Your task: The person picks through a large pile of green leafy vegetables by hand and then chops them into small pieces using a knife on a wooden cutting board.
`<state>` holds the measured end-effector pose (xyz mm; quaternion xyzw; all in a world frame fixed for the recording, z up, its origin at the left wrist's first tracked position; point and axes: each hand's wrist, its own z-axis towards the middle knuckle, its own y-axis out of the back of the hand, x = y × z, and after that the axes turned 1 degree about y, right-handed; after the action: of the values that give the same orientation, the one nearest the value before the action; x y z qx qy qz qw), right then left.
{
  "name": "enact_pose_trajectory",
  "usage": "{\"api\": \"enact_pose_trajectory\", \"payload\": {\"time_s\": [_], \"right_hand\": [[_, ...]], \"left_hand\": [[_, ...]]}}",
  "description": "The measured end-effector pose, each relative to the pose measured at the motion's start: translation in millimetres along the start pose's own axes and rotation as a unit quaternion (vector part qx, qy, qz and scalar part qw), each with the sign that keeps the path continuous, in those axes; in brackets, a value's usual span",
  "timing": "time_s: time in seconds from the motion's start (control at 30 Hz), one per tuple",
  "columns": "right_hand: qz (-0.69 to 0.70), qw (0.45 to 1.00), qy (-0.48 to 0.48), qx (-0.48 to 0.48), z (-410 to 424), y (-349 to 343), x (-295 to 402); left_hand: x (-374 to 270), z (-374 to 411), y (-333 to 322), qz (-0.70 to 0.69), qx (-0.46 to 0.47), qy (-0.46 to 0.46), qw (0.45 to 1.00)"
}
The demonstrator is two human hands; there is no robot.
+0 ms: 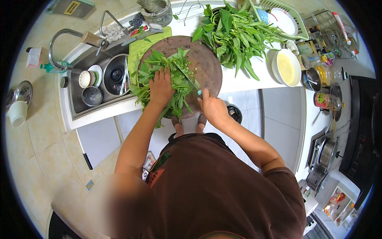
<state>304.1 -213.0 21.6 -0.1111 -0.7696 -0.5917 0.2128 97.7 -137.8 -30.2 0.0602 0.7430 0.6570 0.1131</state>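
Observation:
A round wooden chopping board (209,65) lies on the counter before me. Leafy green vegetables (179,103) cover its left half, some hanging past the near edge. My left hand (161,86) presses down on the bunch, fingers on the stems. In my right hand (213,107) is the handle of a kitchen knife (187,77), whose blade slants up and left against the cut end of the greens. Small chopped bits (185,63) are scattered beside the blade. Behind and to the right, a large heap of the same greens (235,35) rests on the counter.
A steel sink (76,103) holding bowls and a pot is at left. A green mat (135,49) lies partly under the board; a stone mortar (156,13) stands behind. At right are a bowl of yellow liquid (286,68), a dish basket (301,28) and several bottles. A bin (234,113) stands below.

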Motion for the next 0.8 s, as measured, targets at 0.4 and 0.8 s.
{"api": "enact_pose_trajectory", "payload": {"time_s": [0.4,0.8], "right_hand": [[0.003,1.000,-0.005,0.001,53.8,-54.6,-15.5],[-0.002,1.000,0.014,-0.008,-6.5,-1.5,5.0]], "left_hand": [[2.4,-2.5,-5.4,-0.002,-0.010,-0.007,1.000],[6.4,6.0,-2.5,-0.026,0.029,0.016,0.999]]}}
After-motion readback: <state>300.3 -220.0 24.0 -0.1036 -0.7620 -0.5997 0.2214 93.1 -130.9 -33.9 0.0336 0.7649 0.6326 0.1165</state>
